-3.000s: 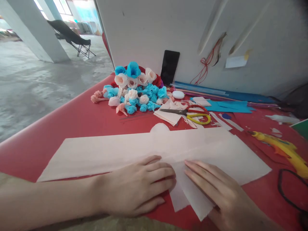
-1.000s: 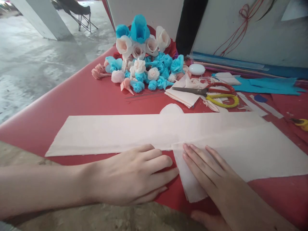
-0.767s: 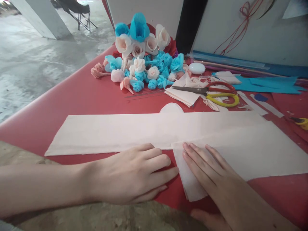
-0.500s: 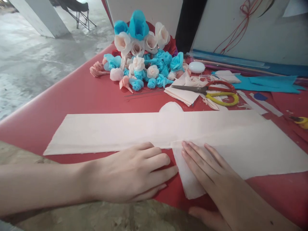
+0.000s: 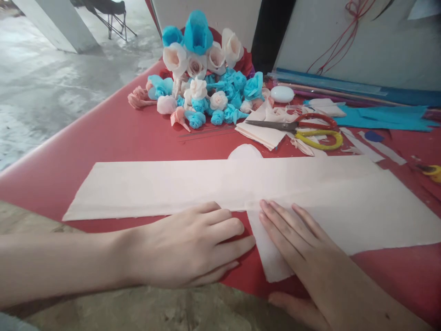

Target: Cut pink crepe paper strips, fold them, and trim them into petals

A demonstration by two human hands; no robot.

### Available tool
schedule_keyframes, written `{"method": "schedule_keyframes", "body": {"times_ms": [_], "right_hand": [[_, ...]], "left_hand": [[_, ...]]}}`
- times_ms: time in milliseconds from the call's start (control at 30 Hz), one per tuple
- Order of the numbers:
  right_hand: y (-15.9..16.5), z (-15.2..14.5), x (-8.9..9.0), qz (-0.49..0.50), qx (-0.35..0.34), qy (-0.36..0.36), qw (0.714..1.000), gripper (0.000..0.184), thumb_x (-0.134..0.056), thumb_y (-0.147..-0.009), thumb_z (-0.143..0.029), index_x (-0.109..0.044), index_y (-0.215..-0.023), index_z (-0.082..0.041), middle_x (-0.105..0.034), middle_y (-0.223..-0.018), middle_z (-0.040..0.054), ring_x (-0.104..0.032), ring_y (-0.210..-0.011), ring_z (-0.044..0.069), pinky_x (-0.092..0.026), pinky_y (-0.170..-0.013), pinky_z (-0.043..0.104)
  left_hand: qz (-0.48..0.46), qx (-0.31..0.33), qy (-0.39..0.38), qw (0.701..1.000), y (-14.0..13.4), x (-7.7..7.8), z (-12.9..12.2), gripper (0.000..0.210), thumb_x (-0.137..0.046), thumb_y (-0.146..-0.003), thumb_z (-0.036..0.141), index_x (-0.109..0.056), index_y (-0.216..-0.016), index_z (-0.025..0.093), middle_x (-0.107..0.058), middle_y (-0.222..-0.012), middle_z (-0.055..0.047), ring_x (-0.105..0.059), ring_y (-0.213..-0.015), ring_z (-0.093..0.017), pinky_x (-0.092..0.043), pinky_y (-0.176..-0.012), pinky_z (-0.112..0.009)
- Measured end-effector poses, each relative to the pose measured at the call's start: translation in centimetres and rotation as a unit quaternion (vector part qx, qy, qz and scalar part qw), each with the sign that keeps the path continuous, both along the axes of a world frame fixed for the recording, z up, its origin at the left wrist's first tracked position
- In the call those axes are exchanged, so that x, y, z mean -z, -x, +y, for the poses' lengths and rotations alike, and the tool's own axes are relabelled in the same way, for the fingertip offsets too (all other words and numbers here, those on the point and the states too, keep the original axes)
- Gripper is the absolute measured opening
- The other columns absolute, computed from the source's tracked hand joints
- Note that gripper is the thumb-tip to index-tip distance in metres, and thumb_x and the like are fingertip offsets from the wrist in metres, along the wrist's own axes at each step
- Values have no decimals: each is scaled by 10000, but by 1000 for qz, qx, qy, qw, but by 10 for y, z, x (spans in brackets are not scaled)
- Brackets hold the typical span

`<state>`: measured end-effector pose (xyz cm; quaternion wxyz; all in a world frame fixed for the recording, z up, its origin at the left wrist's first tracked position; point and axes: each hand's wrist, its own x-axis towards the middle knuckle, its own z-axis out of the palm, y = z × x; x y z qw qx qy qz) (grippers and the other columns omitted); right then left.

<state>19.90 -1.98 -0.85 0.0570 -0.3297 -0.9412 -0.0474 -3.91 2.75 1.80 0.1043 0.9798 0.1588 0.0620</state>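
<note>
A long strip of cream crepe paper [image 5: 155, 186] lies across the red table, and at the right a wider sheet of the same paper [image 5: 372, 211] overlaps it. Flat on the overlap rests my right hand [image 5: 306, 257], its fingers stretched out over a narrow folded piece [image 5: 272, 257] that hangs toward me. My left hand [image 5: 200, 243] lies palm down at the near table edge, fingers loosely bent and apart. One of its fingertips reaches the left edge of the folded piece. A rounded cream paper piece [image 5: 245, 151] peeks out behind the strip.
Blue and cream paper flowers [image 5: 206, 87] are heaped at the back of the red table [image 5: 113, 133]. Scissors [image 5: 319, 138] with red and yellow handles lie on paper scraps, near a white oval object [image 5: 282, 94]. Blue paper [image 5: 382, 117] lies at the back right.
Both hands hold almost the same positions on and beside the paper. The whole view has shifted very slightly.
</note>
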Motion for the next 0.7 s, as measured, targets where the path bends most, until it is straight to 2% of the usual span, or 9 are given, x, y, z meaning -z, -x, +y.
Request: {"method": "schedule_keyframes", "body": {"times_ms": [233, 367, 467, 567, 700], "right_hand": [[0, 0, 2, -1, 2, 2, 1000, 779, -425, -830, -507, -236, -1393, -3, -247, -1486, 158, -112, -1384, 269, -267, -1049, 466], [0, 1, 4, -2, 1, 17, 1000, 813, -414, -823, -542, -223, -1398, -1, -242, -1487, 166, -126, -1378, 283, -204, -1063, 462], [1, 1, 5, 4, -4, 25, 1000, 822, -405, -819, -571, -258, -1384, 7, -258, -1478, 176, -116, -1378, 295, -130, -1079, 454], [1, 1, 4, 6, 2, 25, 1000, 804, -403, -822, -573, -280, -1382, -9, -256, -1483, 163, -91, -1385, 278, -97, -1087, 437], [1, 1, 1, 8, 17, 23, 1000, 790, -412, -823, -556, -275, -1391, -24, -276, -1477, 150, -123, -1383, 251, -178, -1082, 433]], "left_hand": [[-8, -2, -11, 1000, 0, 2, -1, 270, -409, -907, 237, -554, -1121, 159, -600, -910, -42, -506, -758, -157, -425, -707, -294], [-45, 1, -19, 999, 1, 2, -1, 236, -413, -908, 222, -589, -1039, 134, -624, -1044, -54, -540, -862, -172, -425, -804, -314], [-55, 22, -19, 998, 1, 1, 0, 260, -399, -919, 211, -577, -1095, 141, -606, -1173, -32, -535, -981, -169, -389, -913, -317], [-54, 44, -27, 997, 0, 2, -1, 293, -355, -939, 189, -567, -1138, 149, -603, -1206, -10, -517, -1046, -150, -342, -983, -308], [-38, 64, -49, 996, -3, 2, 0, 307, -329, -954, 186, -566, -1147, 158, -588, -1231, -4, -467, -1135, -143, -305, -1030, -314]]}}
